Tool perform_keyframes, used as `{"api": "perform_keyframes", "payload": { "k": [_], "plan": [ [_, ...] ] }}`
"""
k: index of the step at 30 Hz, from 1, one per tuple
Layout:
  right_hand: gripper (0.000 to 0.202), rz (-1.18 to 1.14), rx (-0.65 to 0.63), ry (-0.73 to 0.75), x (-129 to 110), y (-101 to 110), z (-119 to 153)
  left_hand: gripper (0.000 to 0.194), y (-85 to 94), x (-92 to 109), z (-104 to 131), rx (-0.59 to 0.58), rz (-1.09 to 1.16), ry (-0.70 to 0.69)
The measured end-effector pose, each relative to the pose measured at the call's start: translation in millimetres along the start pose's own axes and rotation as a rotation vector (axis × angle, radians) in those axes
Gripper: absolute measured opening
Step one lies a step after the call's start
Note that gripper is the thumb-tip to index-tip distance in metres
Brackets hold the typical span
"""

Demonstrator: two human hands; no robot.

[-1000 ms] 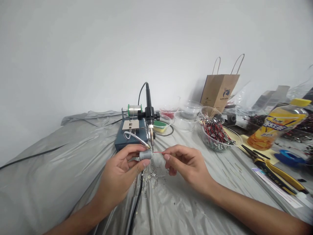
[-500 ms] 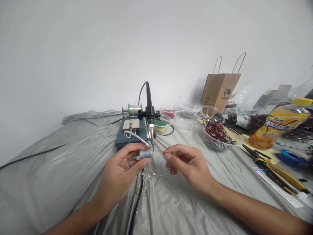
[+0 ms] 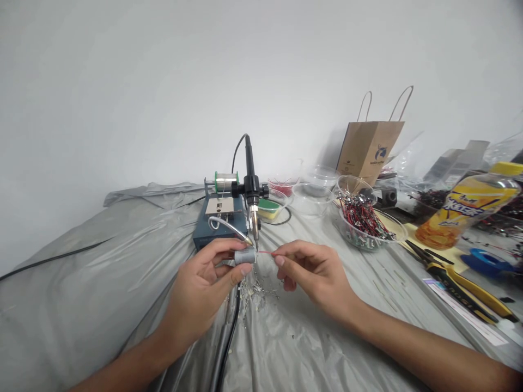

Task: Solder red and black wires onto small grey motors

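1. Under the tip of an upright, black-handled soldering iron (image 3: 249,158), a short grey cylinder (image 3: 244,257) lies level, its right end near the tip; whether they touch is too small to tell.
2. The left hand (image 3: 200,283) pinches the cylinder between thumb and fingers. The right hand (image 3: 312,272), apart from it, grips a thin red wire (image 3: 266,252) whose other end points left at the cylinder's right end.
3. The step in hand looks like soldering wire to cylinder, as a bent silvery tube (image 3: 229,227) aims there too. The next move probably calls for steady hands and exact alignment.
4. On the far side sit a dark blue box (image 3: 203,231) and a green-rimmed solder spool (image 3: 226,182). Creased grey plastic sheeting (image 3: 102,267) covers the surface, silvery scraps (image 3: 257,291) strewn near the hands.
5. At right are a clear plastic bowl (image 3: 359,243) of red and black wires, yellow-and-black pliers (image 3: 460,291) and a yellow-capped drink bottle (image 3: 457,212); farther off, a brown paper bag (image 3: 362,149) stands before a pale wall (image 3: 163,81).
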State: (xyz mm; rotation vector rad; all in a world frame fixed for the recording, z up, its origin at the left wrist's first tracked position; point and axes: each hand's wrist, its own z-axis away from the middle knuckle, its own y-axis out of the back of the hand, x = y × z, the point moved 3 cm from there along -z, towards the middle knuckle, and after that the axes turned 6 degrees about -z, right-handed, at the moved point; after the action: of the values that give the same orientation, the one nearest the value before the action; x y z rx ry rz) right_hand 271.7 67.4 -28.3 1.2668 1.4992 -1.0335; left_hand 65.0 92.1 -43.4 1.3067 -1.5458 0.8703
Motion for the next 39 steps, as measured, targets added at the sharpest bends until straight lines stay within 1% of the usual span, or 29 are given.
{"api": "perform_keyframes", "payload": {
  "k": [6, 19, 31, 39],
  "plan": [
    [0.027, -0.001, 0.024, 0.015, -2.1, 3.1, 0.7, 0.024, -1.1, 0.3, -0.8, 0.01, 0.005, -0.004],
    [0.028, 0.003, 0.002, 0.013, -1.5, -0.5, 0.1, 0.023, -1.1, 2.4, -0.5, 0.004, -0.008, -0.007],
    [0.025, -0.008, 0.0, 0.008, -1.1, -0.2, -0.3, 0.024, -0.3, 0.2, 0.4, 0.004, -0.022, -0.011],
    [0.026, -0.008, -0.001, 0.006, -0.9, 0.3, 0.5, 0.024, 0.3, 2.9, 0.8, 0.008, -0.038, -0.021]
  ]
}}
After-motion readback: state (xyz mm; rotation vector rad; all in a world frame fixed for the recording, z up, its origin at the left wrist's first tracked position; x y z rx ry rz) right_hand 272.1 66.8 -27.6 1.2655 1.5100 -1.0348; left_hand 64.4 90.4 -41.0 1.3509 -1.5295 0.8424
